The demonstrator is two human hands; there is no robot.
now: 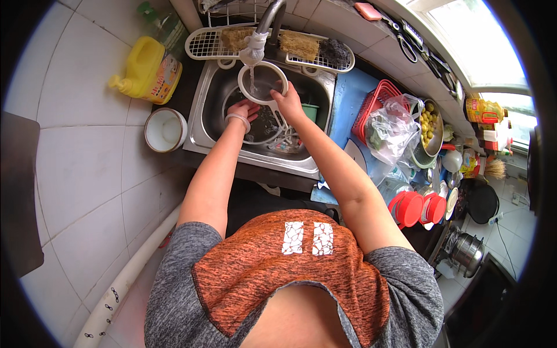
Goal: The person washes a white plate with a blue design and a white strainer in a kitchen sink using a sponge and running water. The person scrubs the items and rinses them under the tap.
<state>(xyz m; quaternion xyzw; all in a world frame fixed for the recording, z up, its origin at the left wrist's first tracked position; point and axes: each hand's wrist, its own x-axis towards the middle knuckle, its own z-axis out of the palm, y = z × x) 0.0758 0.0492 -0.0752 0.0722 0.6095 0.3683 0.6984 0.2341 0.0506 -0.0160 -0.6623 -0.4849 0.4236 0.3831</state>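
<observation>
My right hand (288, 103) grips the rim and handle base of a white-rimmed round strainer (267, 81), tilted above the sink. Water runs from the metal tap (273, 14) into it, through a white wrapping (256, 43) on the spout. Below the strainer, my left hand (244, 109) has its fingers apart and holds nothing that I can see; a pale bangle (240, 120) circles that wrist. Under both hands, a round basin (261, 142) of dark-looking water sits in the stainless steel sink (204, 130). A green container (310, 112) stands beside it, partly hidden by my right arm.
White racks (204, 43) with scrubbing pads (300, 45) line the sink's back. Left are a yellow detergent jug (148, 71) and a white pot (165, 129). Rightward on the blue surface (346, 98) stand a red basket (365, 111), plastic bag (391, 130) and red-lidded jars (408, 209).
</observation>
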